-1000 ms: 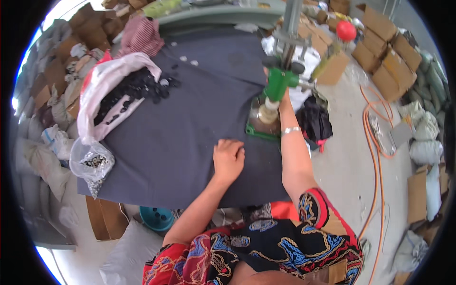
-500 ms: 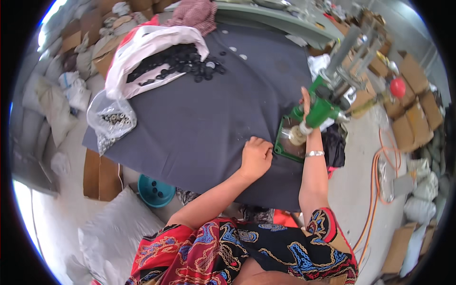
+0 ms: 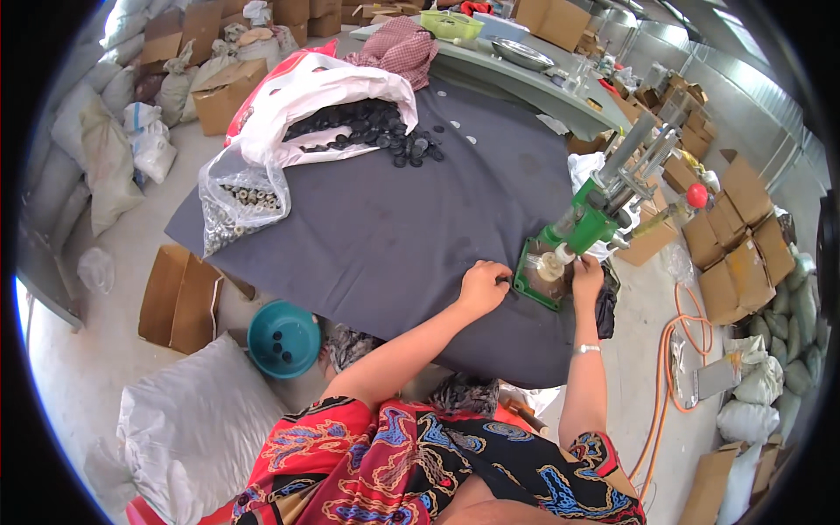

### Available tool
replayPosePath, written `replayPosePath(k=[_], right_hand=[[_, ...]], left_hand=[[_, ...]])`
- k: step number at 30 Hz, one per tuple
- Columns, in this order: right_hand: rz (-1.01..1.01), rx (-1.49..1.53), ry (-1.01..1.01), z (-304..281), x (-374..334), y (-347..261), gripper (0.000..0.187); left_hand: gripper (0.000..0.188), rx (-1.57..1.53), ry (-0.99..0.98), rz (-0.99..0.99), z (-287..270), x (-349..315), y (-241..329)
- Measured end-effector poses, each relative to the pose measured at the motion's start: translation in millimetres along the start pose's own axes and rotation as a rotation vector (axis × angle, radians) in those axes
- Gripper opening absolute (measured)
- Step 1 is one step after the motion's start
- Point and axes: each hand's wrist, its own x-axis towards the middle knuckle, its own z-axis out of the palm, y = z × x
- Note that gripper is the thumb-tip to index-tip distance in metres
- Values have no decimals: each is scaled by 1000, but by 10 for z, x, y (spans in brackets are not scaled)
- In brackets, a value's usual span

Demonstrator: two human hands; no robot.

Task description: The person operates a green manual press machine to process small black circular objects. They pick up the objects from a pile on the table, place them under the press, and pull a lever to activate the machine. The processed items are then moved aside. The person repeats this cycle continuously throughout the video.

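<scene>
My left hand [image 3: 484,289] rests on the dark cloth beside a green hand press [image 3: 588,229], its fingers pinched on a small black disc [image 3: 503,281]. On the other side of the press base [image 3: 535,301], my right hand [image 3: 587,282] has its fingers drawn together close to the pale round die [image 3: 552,264]. What those fingers hold, if anything, is too small to make out. The press has metal rods on top and a lever ending in a red ball knob [image 3: 696,195].
A white and red bag [image 3: 262,131] spills black discs [image 3: 385,136] onto the dark cloth [image 3: 376,236]. Next to it lies a clear bag of small metal parts [image 3: 245,199]. A teal basin [image 3: 284,339] with several discs sits below the table. An orange hose [image 3: 669,350] crosses the floor at right.
My right hand has come down from the upright of the press to beside its base, and its fingers have drawn together. The head view has shifted, showing more of the far side.
</scene>
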Motion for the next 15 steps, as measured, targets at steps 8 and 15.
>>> replayPosePath(k=[8, 15], right_hand=[[-15, 16, -33, -424, -1153, -696, 17], [-159, 223, -301, 108, -1243, -1276, 12]], left_hand=[[24, 211, 328, 202, -1564, 25, 256], [47, 1257, 600, 29, -3370, -61, -292]])
